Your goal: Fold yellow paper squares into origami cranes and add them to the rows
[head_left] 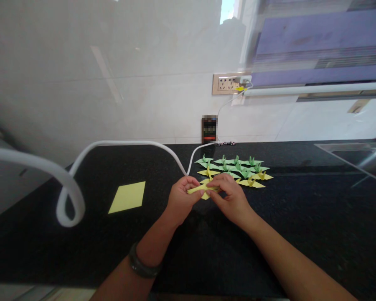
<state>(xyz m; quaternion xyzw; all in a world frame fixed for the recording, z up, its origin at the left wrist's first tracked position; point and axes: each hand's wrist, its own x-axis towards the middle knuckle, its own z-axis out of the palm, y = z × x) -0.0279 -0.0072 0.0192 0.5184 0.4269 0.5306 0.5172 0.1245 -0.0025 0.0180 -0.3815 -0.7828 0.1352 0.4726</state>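
My left hand [181, 195] and my right hand [230, 196] meet over the black counter [301, 217], both pinched on one folded yellow paper piece [200, 189] held between them. The fingers of each hand are closed on it. Just behind my hands lie several finished paper cranes [238, 169], green and yellow, laid out in rows. A dark band sits on my left wrist [141, 263].
A flat yellow paper square [128, 196] lies to the left. A thick white cable [69, 188] loops across the left side. A phone [209, 129] leans on the wall, wired to a wall socket [228, 83]. A sink [357, 152] is at far right.
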